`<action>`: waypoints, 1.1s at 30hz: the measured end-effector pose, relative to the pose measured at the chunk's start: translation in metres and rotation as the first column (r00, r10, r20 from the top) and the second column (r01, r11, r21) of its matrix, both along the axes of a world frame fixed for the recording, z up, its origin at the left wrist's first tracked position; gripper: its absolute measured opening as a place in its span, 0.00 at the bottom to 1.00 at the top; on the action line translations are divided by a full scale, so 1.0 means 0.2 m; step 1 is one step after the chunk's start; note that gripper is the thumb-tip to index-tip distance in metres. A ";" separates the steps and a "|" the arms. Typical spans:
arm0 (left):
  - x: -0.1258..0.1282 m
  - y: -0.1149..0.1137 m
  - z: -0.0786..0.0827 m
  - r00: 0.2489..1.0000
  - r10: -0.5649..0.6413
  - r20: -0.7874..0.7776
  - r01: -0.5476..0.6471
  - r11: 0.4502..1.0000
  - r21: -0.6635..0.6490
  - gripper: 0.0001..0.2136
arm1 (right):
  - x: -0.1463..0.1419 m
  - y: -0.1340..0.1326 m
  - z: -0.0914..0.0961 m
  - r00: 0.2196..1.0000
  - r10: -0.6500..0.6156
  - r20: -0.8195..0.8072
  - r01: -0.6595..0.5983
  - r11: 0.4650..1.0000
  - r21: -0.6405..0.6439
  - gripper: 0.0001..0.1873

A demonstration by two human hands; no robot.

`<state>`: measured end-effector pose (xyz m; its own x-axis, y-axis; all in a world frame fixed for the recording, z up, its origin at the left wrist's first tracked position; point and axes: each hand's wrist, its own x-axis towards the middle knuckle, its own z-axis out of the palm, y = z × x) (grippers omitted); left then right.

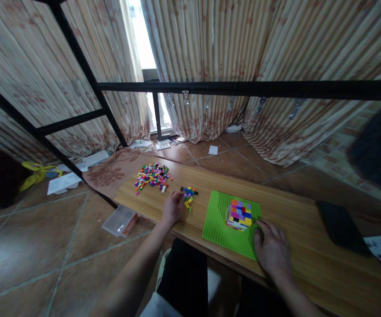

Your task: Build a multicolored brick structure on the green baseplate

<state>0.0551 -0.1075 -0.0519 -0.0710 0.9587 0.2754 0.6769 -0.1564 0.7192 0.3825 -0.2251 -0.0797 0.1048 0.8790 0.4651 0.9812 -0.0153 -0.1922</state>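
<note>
The left hand (174,207) reaches out, fingers bent, at a small brick pile (189,194). The right hand (272,247) curls at the edge of a bumpy green board (216,222). I can't tell if either hand holds a brick. Just left of the right hand, a boxy stack of colorful plastic bricks (239,215) sits on the board. Under both hands is a wooden desk (304,233).

Single head-worn cam, looking forward and down over long brown wooden tabletop (301,220). Square green studded plastic baseplate (216,222) is near, right of centre, seen obliquely from above; pleated cream floral fabric curtains (206,44) fill far top.
</note>
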 end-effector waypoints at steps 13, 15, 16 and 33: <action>0.12 -0.13 0.07 0.758 -0.095 0.646 0.175 0.983 -0.060 0.14 | -0.02 0.00 0.02 0.999 -0.006 -0.044 0.006 1.000 0.005 0.19; 0.16 -0.16 0.11 0.715 -0.096 0.692 0.189 0.980 -0.059 0.14 | -0.02 0.00 0.03 0.999 -0.009 -0.050 0.009 1.000 0.001 0.18; 0.18 -0.17 0.12 0.696 -0.097 0.712 0.194 0.979 -0.057 0.14 | -0.03 0.00 0.03 0.998 -0.011 -0.054 0.011 1.000 -0.001 0.18; 0.56 -0.27 0.30 0.890 -0.391 0.233 0.366 0.919 0.144 0.09 | -0.06 0.00 0.07 0.992 -0.042 -0.120 0.037 0.999 -0.040 0.17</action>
